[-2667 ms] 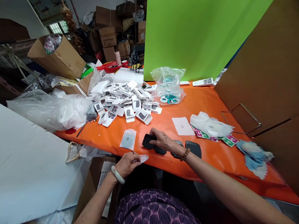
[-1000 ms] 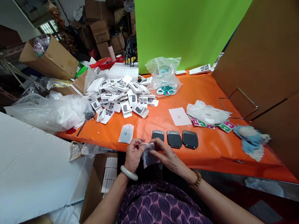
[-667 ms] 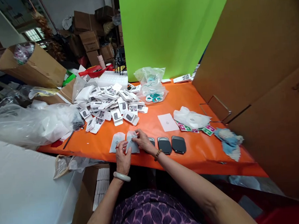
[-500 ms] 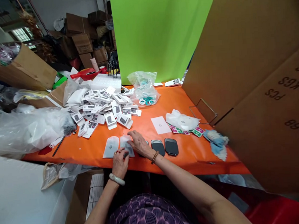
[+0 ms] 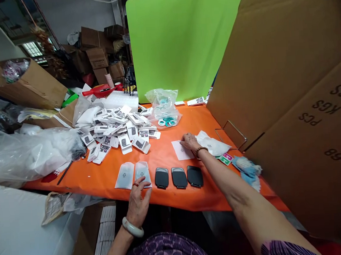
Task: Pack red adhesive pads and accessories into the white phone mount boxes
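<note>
My left hand (image 5: 139, 201) is open, its fingers apart, with the fingertips at the lower edge of a frosted white pouch (image 5: 142, 171). A dark flat thing shows through that pouch. Just left of it lies a second filled pouch (image 5: 124, 177). To the right, three flat black rounded cases (image 5: 179, 177) lie in a row. Further back, my right hand (image 5: 190, 142) has its fingertips bent together on the upper edge of a single flat white pouch (image 5: 182, 151). A stack of white pouches (image 5: 213, 144) is beside that hand, partly hidden by it.
Several small white printed boxes (image 5: 124, 142) are heaped at the back left. Behind them stands a clear bag with teal rings (image 5: 168, 122). A wire stand (image 5: 236, 131), a blue cloth (image 5: 246, 169) and a large carton (image 5: 295, 96) are at the right. A green board (image 5: 179, 46) stands behind.
My right hand has moved from the filled pouch, right and away from me, to the single white pouch. My left hand's fingers have come off the pouch's lower corner and spread.
</note>
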Action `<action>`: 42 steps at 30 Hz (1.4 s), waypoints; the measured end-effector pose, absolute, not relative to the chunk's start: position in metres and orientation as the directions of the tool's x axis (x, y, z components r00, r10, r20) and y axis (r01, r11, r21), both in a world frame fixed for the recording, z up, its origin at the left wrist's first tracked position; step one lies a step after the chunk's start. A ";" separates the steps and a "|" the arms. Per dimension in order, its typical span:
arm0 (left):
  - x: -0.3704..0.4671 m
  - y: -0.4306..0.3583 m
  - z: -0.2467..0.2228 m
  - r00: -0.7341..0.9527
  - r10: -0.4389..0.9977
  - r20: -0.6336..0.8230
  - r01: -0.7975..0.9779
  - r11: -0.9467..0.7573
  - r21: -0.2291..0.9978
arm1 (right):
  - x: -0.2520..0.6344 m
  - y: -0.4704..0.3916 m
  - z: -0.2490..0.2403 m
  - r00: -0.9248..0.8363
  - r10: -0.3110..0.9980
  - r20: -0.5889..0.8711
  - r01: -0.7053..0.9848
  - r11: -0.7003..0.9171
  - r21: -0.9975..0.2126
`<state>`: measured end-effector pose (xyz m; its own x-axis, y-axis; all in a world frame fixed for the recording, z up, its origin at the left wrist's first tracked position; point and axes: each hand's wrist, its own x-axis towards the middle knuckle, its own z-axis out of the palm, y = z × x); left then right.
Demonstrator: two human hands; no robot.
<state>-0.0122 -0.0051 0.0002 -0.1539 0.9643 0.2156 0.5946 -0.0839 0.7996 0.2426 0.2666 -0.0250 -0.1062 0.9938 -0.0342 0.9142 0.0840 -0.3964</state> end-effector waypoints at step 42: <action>0.014 -0.015 0.038 0.320 0.920 -0.228 0.337 0.114 0.935 | 0.223 0.015 -0.003 -0.544 0.829 -0.129 0.160 -0.048 -0.986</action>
<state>0.0138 -0.0151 0.0383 0.3202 0.9195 -0.2280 0.3367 0.1145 0.9346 0.2229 0.0149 -0.0035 -0.5440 0.8291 -0.1288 0.1597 -0.0484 -0.9860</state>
